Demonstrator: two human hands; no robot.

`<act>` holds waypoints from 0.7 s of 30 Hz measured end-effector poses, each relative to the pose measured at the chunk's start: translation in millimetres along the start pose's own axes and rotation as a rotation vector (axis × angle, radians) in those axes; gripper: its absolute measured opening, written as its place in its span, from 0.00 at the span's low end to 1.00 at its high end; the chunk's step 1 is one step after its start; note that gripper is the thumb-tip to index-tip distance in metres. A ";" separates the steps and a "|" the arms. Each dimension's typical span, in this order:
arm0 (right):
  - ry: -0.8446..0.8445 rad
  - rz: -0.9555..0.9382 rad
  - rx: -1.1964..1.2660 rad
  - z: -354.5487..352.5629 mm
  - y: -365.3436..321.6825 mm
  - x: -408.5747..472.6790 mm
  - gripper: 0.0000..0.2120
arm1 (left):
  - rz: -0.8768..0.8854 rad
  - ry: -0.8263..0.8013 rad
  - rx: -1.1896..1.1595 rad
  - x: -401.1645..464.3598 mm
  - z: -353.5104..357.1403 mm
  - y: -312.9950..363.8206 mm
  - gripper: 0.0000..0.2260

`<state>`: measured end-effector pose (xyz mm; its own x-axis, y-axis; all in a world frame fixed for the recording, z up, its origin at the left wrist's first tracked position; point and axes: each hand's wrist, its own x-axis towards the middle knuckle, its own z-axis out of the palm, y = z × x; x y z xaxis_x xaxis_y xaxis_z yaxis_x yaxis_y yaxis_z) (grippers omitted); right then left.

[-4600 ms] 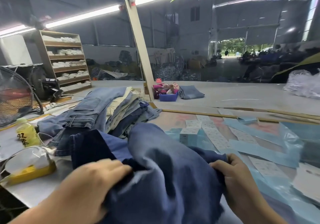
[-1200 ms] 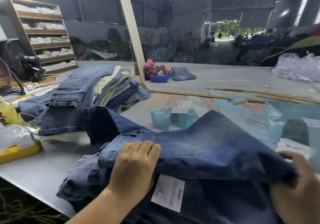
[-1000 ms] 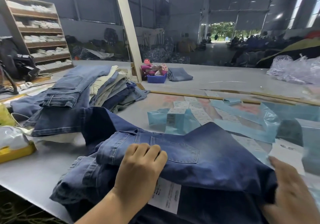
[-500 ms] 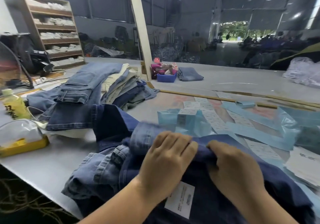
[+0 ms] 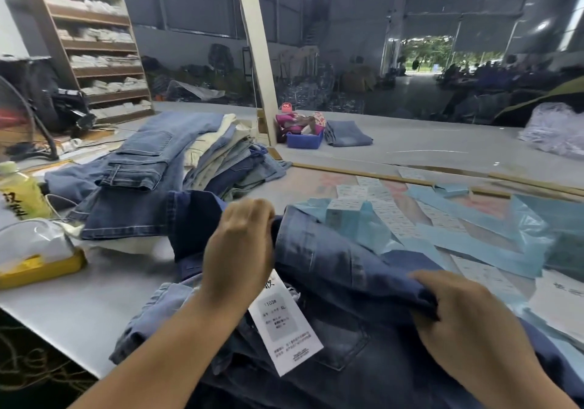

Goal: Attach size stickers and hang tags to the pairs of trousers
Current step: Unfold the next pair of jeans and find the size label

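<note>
Denim fills the near edge of the grey table (image 5: 104, 288), where we work a dark blue pair of jeans (image 5: 347, 329) with both bare hands. Our left hand (image 5: 240, 250) is curled round a bunched fold of the jeans near the waistband. Our right hand (image 5: 467, 320) pinches another fold of the same jeans, lower and to the right. A white tag (image 5: 286, 329) with small printed text lies on the denim just below our left hand, between our two arms. Sticker strips (image 5: 388, 215) and pale blue backing paper (image 5: 480, 244) are spread across the table just beyond and to the right of the jeans. A stack (image 5: 177, 168) of folded trousers lies behind and to the left. A yellow bottle (image 5: 19, 190) stands at the far left.
</note>
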<state>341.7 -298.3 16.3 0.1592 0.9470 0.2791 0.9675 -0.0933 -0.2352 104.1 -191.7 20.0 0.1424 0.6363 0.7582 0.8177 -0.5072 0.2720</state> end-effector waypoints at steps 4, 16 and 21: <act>-0.217 -0.156 -0.134 -5.5 -8.4 5.2 0.30 | 0.238 0.046 -0.230 5.4 11.8 12.6 0.01; 0.412 -0.036 0.424 11.0 -33.4 32.1 0.13 | 0.123 -0.037 -0.091 -11.5 28.8 -12.5 0.26; 0.574 -0.002 0.480 1.0 -29.0 26.4 0.14 | -0.471 -0.862 -0.126 6.2 31.2 -24.1 0.24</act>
<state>317.6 -270.3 29.5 0.3621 0.6254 0.6912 0.7967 0.1773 -0.5778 102.7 -157.4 -0.4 0.2163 0.9688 -0.1207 0.8369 -0.1203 0.5340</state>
